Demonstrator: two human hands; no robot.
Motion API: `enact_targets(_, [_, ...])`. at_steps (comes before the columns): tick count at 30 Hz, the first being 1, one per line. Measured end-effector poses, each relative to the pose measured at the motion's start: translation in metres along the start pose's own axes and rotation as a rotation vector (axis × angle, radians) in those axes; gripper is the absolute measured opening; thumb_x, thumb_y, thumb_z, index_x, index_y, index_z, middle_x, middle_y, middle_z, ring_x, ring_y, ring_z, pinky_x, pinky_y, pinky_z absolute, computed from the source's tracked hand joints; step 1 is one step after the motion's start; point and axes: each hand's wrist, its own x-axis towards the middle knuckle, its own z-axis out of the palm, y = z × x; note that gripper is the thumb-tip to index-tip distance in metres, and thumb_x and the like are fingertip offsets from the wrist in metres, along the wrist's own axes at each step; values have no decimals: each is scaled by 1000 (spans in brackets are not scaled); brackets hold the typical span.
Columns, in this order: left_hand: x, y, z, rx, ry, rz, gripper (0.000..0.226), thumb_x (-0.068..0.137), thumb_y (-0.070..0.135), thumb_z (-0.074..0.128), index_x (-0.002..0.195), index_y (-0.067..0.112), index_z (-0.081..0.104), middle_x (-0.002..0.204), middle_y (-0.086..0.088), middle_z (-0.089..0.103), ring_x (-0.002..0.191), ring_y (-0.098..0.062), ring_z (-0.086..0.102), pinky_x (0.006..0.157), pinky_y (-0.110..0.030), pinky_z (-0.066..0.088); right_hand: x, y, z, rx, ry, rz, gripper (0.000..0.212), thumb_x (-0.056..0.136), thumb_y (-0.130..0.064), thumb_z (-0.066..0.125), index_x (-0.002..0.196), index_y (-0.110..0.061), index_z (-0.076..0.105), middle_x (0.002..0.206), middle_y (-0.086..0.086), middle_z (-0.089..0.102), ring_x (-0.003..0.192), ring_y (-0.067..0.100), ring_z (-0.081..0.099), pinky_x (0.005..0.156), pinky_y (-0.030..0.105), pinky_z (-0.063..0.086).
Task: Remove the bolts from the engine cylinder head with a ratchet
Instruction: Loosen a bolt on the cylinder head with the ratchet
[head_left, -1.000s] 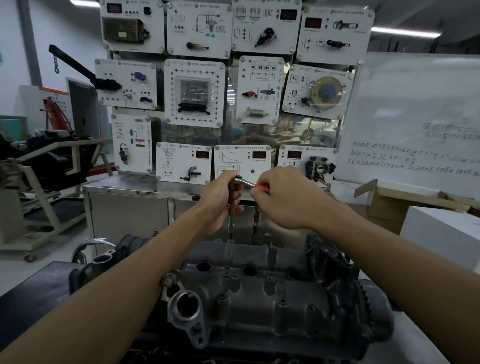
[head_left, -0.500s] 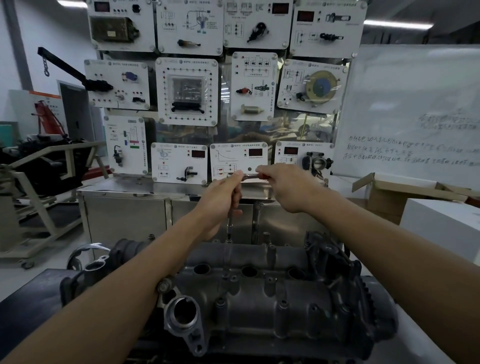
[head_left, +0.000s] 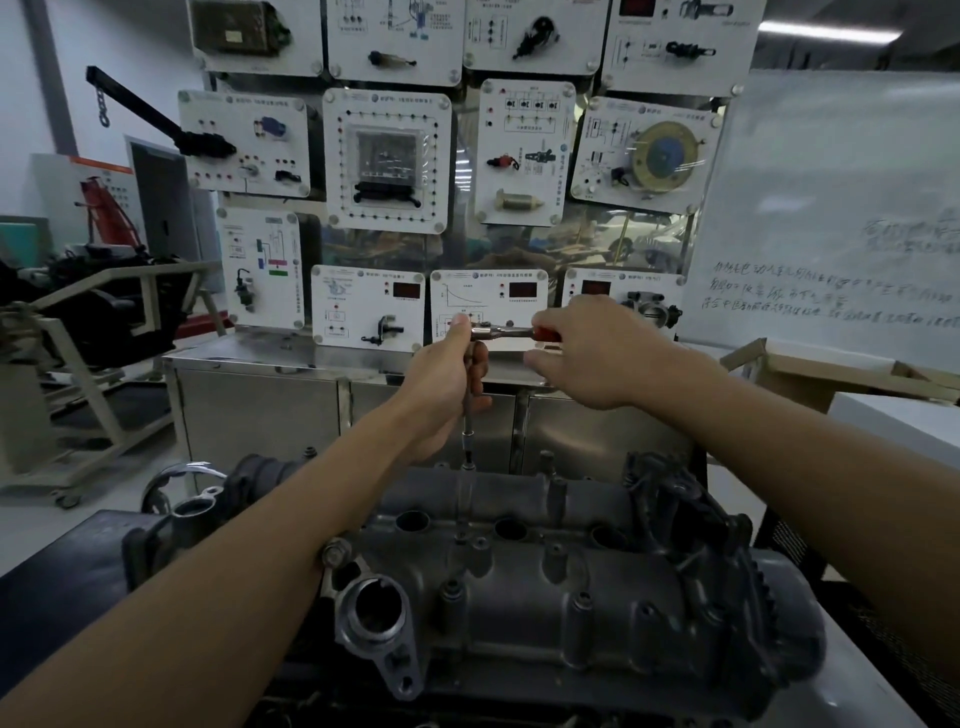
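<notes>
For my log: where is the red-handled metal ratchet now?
Head view, centre: the red-handled metal ratchet lies level above the far edge of the grey cylinder head, red handle in the right hand, left hand holding the steel bar beneath.

Background as I see it: a wall of white plastic sensor display panels (head_left: 387, 161) above a stainless-steel cabinet (head_left: 260, 410), a handwritten white whiteboard (head_left: 831, 208) and open brown cardboard box (head_left: 810, 374) at right, a black hoist arm (head_left: 145, 111) at left.
</notes>
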Motion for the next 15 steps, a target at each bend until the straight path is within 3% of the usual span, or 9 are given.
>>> enact_targets(4, [1, 1, -1, -21, -7, -6, 49, 108, 47, 29, 86, 14, 57, 64, 3, 53, 66, -12, 48, 85, -39, 49, -16, -6, -38, 215, -64, -88, 55, 96, -58, 52, 81, -12, 77, 80, 11, 73, 71, 17, 66, 76, 40, 58])
enact_targets(7, [2, 0, -2, -42, 6, -10, 46, 109, 44, 32, 94, 10, 59, 78, -5, 66, 79, -16, 63, 94, -46, 52, -18, -24, -48, 341, -144, -219, 54, 96, -51, 58, 57, -15, 71, 55, 8, 66, 42, 5, 48, 58, 28, 49])
enact_targets(9, [3, -1, -5, -54, 34, -14, 45, 109, 44, 33, 95, 10, 58, 87, -9, 68, 88, -20, 66, 96, -49, 52, -12, -26, -47, 408, -152, -225, 48, 94, -46, 64, 56, -17, 69, 47, 2, 60, 40, 4, 45, 50, 19, 42])
enact_targets(12, [4, 0, -8, -22, 48, -2, 49, 108, 46, 32, 85, 13, 60, 62, 3, 59, 62, -11, 57, 85, -43, 57, 1, -2, -46, 496, -237, -169, 36, 91, -43, 69, 65, -19, 75, 52, -8, 62, 47, 2, 50, 62, 18, 47])
enact_targets(15, [3, 0, -7, 104, -31, 31, 49, 107, 49, 31, 85, 14, 58, 66, 3, 56, 64, -12, 52, 77, -37, 57, 15, 24, -32, 355, -150, -101, 17, 93, -34, 70, 102, -23, 80, 92, -13, 74, 74, -4, 60, 74, 18, 45])
